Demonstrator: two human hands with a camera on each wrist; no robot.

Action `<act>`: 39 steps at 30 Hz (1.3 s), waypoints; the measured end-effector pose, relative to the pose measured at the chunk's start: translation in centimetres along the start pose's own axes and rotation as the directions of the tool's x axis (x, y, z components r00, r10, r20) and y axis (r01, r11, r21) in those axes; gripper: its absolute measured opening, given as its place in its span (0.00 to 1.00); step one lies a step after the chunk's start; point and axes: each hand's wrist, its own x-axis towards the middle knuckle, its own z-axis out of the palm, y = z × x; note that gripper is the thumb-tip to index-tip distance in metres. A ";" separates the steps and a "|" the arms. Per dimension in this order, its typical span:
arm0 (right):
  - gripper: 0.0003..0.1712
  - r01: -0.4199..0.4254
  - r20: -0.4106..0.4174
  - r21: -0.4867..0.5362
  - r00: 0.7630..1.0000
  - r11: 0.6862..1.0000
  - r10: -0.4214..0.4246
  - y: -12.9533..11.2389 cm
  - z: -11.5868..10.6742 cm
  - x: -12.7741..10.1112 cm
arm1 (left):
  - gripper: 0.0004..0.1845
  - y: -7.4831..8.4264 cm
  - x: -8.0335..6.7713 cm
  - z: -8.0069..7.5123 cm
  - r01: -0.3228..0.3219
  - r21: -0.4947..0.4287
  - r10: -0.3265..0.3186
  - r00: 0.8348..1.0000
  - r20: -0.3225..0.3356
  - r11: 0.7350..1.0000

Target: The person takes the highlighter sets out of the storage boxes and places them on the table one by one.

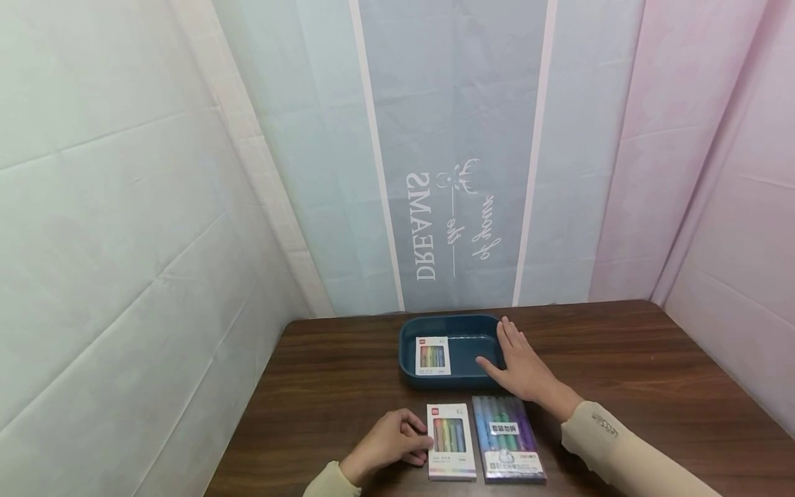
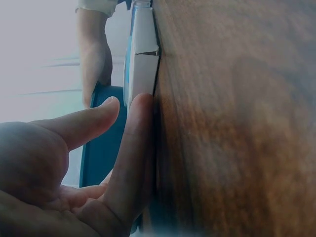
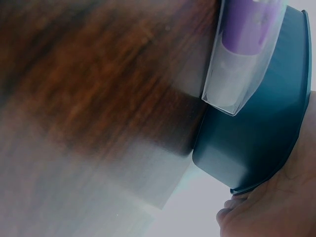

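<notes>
A dark blue tray (image 1: 411, 331) stands at the back of the wooden table and holds one small white pack of coloured pens (image 1: 433, 356). My right hand (image 1: 520, 363) lies flat over the tray's right rim (image 3: 276, 163), fingers straight. Nearer me lie a second white pen pack (image 1: 450, 441) and a larger clear pack of pens (image 1: 506, 437) side by side. My left hand (image 1: 393, 440) rests on the table with its fingers curled, and their tips touch the left edge of the white pen pack (image 2: 143, 64). Nothing is lifted.
The wooden table (image 1: 323, 393) is boxed in by pale curtain walls on the left, back and right. Its near left edge runs close to my left forearm.
</notes>
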 end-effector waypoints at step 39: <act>0.60 0.008 -0.027 0.005 1.000 1.000 -0.008 0.1 0.7 -0.2 | 0.10 2.9 0.7 -1.9 -0.093 0.207 0.104 0.994 -0.043 0.974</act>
